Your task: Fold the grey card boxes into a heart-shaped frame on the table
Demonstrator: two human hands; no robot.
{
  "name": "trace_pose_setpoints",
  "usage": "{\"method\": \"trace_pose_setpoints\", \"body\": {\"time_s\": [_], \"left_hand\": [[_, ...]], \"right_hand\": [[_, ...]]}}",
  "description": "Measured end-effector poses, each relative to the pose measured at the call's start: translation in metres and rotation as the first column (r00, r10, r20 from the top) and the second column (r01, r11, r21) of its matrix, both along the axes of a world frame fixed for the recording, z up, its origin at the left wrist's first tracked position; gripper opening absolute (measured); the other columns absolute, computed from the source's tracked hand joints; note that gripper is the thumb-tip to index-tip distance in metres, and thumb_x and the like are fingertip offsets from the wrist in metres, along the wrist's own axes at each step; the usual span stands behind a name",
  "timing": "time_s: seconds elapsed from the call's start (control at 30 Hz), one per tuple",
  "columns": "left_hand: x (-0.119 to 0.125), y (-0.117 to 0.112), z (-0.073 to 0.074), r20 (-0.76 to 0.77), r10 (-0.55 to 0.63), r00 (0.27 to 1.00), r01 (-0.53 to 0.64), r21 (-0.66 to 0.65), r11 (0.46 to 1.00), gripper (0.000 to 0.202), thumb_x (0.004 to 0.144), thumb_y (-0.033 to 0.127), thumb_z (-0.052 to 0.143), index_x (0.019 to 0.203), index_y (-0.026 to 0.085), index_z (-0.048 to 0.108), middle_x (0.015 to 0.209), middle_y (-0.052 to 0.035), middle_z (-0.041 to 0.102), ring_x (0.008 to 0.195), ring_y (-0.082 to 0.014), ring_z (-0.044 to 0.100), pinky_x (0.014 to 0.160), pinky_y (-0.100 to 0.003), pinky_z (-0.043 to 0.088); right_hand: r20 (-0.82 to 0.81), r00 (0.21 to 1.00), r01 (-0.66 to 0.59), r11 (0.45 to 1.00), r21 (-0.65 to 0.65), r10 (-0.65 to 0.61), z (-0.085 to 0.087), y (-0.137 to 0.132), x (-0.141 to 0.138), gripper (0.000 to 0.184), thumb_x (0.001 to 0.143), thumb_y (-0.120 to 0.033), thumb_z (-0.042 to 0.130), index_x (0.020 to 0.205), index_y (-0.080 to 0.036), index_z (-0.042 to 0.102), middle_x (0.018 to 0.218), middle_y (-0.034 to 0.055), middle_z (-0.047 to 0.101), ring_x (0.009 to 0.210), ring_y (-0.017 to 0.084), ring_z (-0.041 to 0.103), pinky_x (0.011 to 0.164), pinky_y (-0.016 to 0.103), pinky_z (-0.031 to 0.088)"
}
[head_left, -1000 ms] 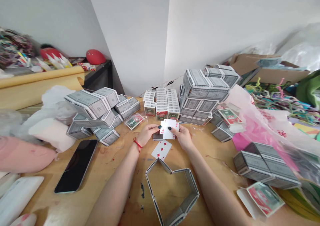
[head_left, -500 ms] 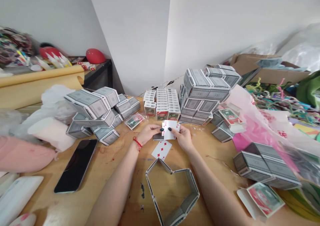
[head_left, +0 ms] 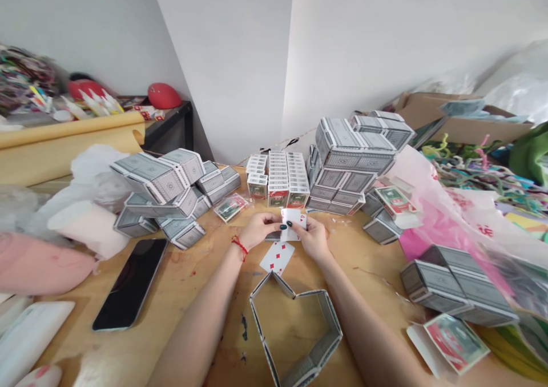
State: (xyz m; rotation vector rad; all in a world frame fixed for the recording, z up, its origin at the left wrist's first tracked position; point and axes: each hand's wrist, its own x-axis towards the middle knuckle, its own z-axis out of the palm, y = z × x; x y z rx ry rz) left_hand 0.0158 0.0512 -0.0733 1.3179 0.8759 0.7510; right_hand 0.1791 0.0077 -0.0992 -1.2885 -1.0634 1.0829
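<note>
Both hands meet over the middle of the table around white playing cards (head_left: pixel 295 232) with red marks, held face towards me. My right hand (head_left: pixel 314 237) pinches them between thumb and fingers at the right edge. My left hand (head_left: pixel 259 230), a red string on its wrist, presses its thumb on their left edge. Behind the left fingers shows part of a grey-backed pile. Just below lies a loose diamond card (head_left: pixel 277 257), face up. Nearer to me, between my forearms, stands a ring of joined folded cards (head_left: pixel 329 313) with an inward notch at its far side.
Grey card-built blocks are stacked at left (head_left: pixel 154 176) and right (head_left: pixel 351 158). Boxed card decks (head_left: pixel 278 176) stand in rows at the back. A phone (head_left: pixel 131 284) lies left; an opened card box (head_left: pixel 456 341) and pink plastic bag (head_left: pixel 422 204) are on the right.
My left hand has moved slightly right, closer to my right hand. The cards that were fanned apart now overlap in a narrower bundle.
</note>
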Motion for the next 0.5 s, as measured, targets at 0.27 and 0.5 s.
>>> {"method": "trace_pose_setpoints", "body": {"time_s": [0.27, 0.5], "left_hand": [[0.0027, -0.0002, -0.0026, -0.05, 0.069, 0.996, -0.07, -0.017, 0.997, 0.024, 0.059, 0.032, 0.073, 0.065, 0.011, 0.065, 0.062, -0.0019, 0.062, 0.056, -0.0104, 0.053, 0.054, -0.023, 0.041], [0.0062, -0.0023, -0.0006, -0.095, 0.159, 0.983, -0.162, -0.023, 0.986, 0.026, 0.055, 0.035, 0.073, 0.062, 0.011, 0.066, 0.06, -0.0022, 0.063, 0.055, -0.0107, 0.052, 0.052, -0.022, 0.039]], "right_hand": [[-0.005, 1.0, 0.018, 1.0, -0.012, -0.018, -0.0022, -0.0005, -0.0014, 0.026, 0.065, -0.039, 0.067, 0.079, -0.017, 0.067, 0.077, 0.0053, 0.07, 0.063, 0.019, 0.06, 0.056, 0.029, 0.045], [-0.081, 0.997, 0.012, 1.0, -0.025, -0.014, -0.0004, 0.0004, -0.0026, 0.029, 0.062, -0.04, 0.069, 0.078, -0.016, 0.067, 0.075, 0.0057, 0.07, 0.061, 0.02, 0.061, 0.057, 0.03, 0.047]]}}
